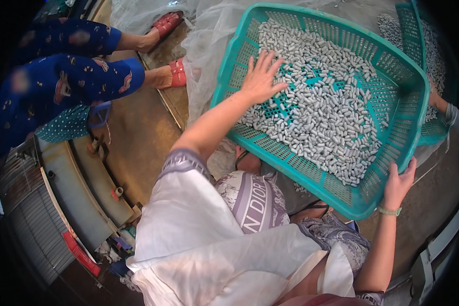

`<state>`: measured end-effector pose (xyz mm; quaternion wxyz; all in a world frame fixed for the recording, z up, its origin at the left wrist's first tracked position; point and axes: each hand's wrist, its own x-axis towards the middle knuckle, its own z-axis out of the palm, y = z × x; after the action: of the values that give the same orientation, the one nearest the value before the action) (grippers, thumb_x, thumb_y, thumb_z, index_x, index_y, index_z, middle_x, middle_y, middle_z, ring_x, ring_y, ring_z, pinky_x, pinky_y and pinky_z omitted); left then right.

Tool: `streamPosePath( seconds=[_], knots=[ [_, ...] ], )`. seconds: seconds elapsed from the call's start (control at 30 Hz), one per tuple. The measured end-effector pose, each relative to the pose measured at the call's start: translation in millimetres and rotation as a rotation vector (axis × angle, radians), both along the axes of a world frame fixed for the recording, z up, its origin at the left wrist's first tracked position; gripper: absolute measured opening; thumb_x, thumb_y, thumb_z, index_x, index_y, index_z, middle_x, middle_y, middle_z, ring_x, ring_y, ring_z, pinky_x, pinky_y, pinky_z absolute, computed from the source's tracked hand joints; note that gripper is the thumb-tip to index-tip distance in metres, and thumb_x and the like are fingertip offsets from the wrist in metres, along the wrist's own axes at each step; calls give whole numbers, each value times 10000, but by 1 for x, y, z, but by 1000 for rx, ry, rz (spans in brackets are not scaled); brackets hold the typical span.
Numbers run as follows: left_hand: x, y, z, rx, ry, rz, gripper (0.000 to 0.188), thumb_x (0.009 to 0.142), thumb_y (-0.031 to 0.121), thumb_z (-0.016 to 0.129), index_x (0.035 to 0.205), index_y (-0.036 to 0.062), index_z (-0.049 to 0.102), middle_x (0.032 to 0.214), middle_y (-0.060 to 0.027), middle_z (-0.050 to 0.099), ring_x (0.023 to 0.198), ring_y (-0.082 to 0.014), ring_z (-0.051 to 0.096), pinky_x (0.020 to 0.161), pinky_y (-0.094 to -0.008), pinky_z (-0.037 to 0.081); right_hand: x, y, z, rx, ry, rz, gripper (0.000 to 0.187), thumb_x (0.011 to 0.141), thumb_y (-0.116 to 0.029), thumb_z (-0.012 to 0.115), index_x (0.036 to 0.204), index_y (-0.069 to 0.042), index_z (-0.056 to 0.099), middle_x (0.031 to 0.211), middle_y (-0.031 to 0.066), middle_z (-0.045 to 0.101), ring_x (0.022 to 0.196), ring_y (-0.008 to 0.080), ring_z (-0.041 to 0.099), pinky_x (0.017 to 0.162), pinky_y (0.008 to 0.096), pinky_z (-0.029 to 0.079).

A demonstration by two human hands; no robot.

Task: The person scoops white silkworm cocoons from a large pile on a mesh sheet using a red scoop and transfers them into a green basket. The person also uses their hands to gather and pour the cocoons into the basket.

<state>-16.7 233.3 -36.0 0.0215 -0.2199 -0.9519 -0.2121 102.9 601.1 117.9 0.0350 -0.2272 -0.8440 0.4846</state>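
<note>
A large green plastic basket (316,196) with slotted walls is tilted in front of me. Spread over its mesh floor are many small grey-white cylindrical pieces (321,120), thickest in the middle and along the far side, with bare green patches between. My left hand (262,79) lies palm down with fingers spread over the pieces by the basket's left side. At the near right corner, my right hand (399,186) grips the basket's rim, its thumb on the outside and the other fingers partly hidden.
Another green basket (413,35) with similar grey pieces stands at the far right, where another person's hand (434,94) shows. A person's legs in blue patterned trousers (76,76) and red sandals (178,73) are at the left. Whitish sheeting (209,30) covers the floor behind.
</note>
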Motion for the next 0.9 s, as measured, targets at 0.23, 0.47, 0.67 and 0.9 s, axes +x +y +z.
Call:
streamPosePath(
  seconds=[0.23,0.47,0.67,0.9],
  knots=[
    [54,87,7,322,-184,-513,849,747,626,558,1426,191,291,1487,-236,144,1384,-422,92,1047,-654,66,-5,-13,7,111,-5,31,341,749,44,515,1085,71,467,1004,114,570,917,158,542,832,268,424],
    [-62,122,0,122,207,-438,573,815,503,554,1345,323,431,1451,-26,337,1351,-243,291,1047,-634,154,-6,-15,15,42,1,35,366,753,50,507,1115,76,461,1028,125,565,932,163,542,840,267,424],
    [24,56,-5,81,-56,-654,566,835,583,464,1358,375,407,1464,-56,320,1379,-399,153,1077,-630,73,-2,-8,8,143,2,14,386,741,41,516,1124,63,472,1002,123,581,911,172,561,830,276,433],
    [5,167,14,182,253,-902,521,856,564,440,1342,377,428,1481,44,299,1374,-243,252,1086,-605,120,1,-16,8,162,8,43,410,734,41,520,1141,60,476,1041,132,582,937,181,566,839,293,439]
  ],
)
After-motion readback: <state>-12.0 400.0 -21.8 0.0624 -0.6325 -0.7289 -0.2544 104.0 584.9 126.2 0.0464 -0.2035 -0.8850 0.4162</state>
